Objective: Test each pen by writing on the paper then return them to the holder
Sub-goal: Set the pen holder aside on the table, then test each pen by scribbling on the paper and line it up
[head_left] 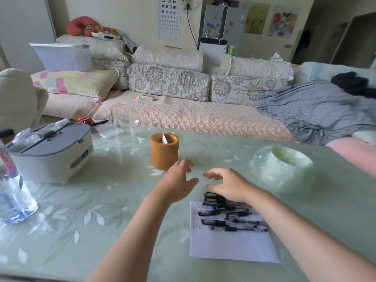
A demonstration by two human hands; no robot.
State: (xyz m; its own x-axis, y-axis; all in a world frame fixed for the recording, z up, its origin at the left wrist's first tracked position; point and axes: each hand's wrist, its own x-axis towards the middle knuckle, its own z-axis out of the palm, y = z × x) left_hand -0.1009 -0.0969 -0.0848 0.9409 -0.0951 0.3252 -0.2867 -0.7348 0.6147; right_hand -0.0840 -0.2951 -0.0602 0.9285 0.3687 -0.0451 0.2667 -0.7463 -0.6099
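A round brown holder (164,152) stands upright on the green table (101,210), with a white scrap of paper inside. Several black pens (225,214) lie in a loose pile on the upper part of a white sheet of paper (230,247), which shows faint writing near its left edge. My left hand (179,183) hovers with relaxed fingers just right of and below the holder, holding nothing. My right hand (225,185) hovers over the far end of the pen pile, fingers loosely curved and empty.
A grey and white lidded box (53,153) sits at the left, with a clear water bottle (12,188) nearer the left edge. A wine glass (124,119) stands behind the holder. A pale green bowl-like object wrapped in plastic (282,165) is at the right. A sofa runs behind the table.
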